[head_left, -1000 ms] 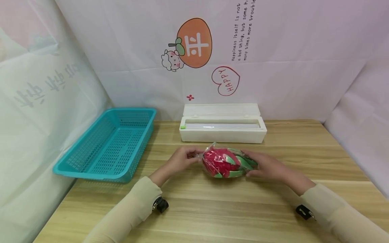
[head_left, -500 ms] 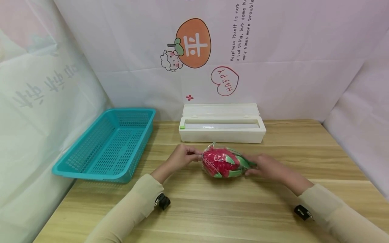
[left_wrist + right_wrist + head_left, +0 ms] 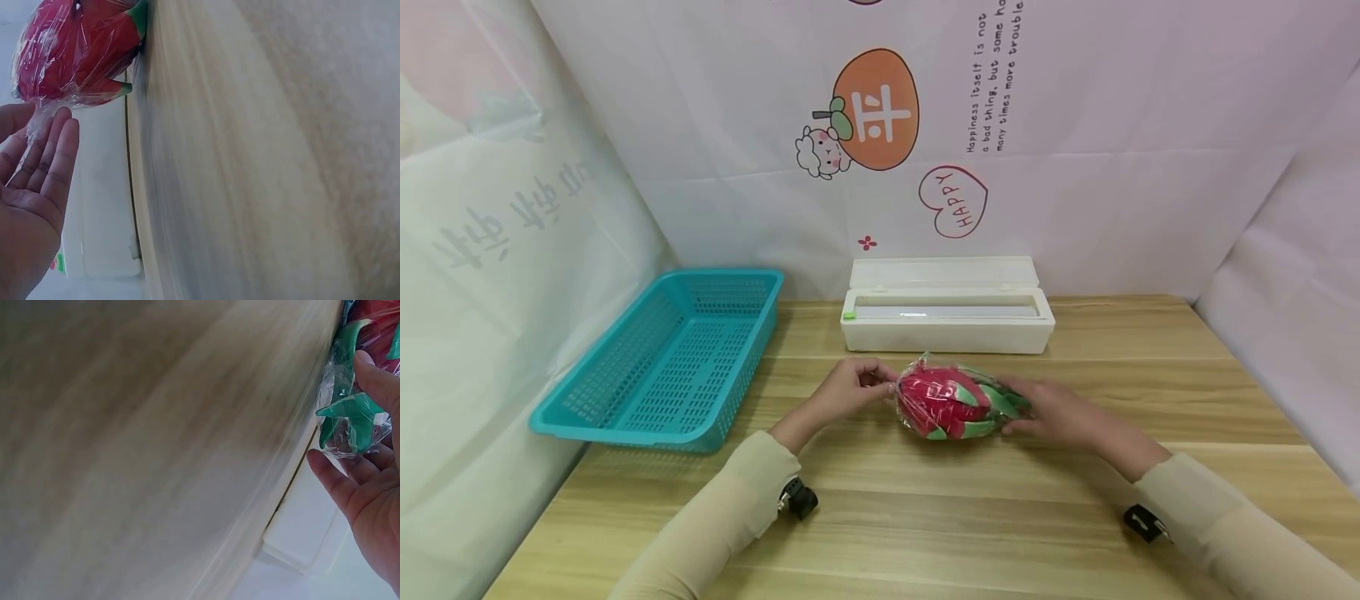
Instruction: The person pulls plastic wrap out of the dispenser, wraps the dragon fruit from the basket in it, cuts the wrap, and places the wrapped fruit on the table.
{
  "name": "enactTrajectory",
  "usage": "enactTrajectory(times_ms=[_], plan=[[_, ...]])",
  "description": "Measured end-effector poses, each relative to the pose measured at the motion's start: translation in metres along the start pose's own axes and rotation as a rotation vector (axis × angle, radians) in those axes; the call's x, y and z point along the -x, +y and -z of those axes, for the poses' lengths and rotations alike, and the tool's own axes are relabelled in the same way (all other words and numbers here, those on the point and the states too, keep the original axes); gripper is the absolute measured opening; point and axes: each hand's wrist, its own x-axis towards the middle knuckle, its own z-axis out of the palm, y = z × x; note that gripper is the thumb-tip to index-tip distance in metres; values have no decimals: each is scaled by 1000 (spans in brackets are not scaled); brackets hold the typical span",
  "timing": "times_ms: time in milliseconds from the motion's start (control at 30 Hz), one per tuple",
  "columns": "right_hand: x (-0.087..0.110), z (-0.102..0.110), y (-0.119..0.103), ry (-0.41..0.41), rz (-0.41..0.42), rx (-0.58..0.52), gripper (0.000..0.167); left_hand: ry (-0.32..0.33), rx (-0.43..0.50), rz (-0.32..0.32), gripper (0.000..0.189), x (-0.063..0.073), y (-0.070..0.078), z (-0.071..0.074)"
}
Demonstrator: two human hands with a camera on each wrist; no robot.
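A red dragon fruit with green leaf tips [image 3: 946, 403], wrapped in clear cling film, lies on its side on the wooden table. At its left end my left hand [image 3: 852, 389] has its fingers nearly straight and the thumb apart from them, as the left wrist view shows. A loose twist of film [image 3: 39, 120] passes between that thumb and the fingers. Around the leafy right end my right hand [image 3: 1054, 414] holds the fruit, its thumb [image 3: 375, 378] on one side and the fingers on the other, partly behind the film.
Behind the fruit stands a white cling film dispenser [image 3: 947, 337], lid raised, with a green slider [image 3: 849, 316] at its left. A turquoise perforated basket [image 3: 700, 437] sits at the table's left. White printed cloth [image 3: 1075, 217] encloses the back and sides.
My left fingers came together on the film at the fruit's left end half a second ago and have since parted slightly. The fruit has stayed nearly in place, with the right hand at its leafy end.
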Motion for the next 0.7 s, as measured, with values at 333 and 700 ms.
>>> enactTrajectory(times_ms=[333,700], plan=[[-1,7,1,20,27,-19,77,14,73,25,22,-1,0,9],[1,22,-4,29,32,-20,72,37,38,37,29,1,13,19]])
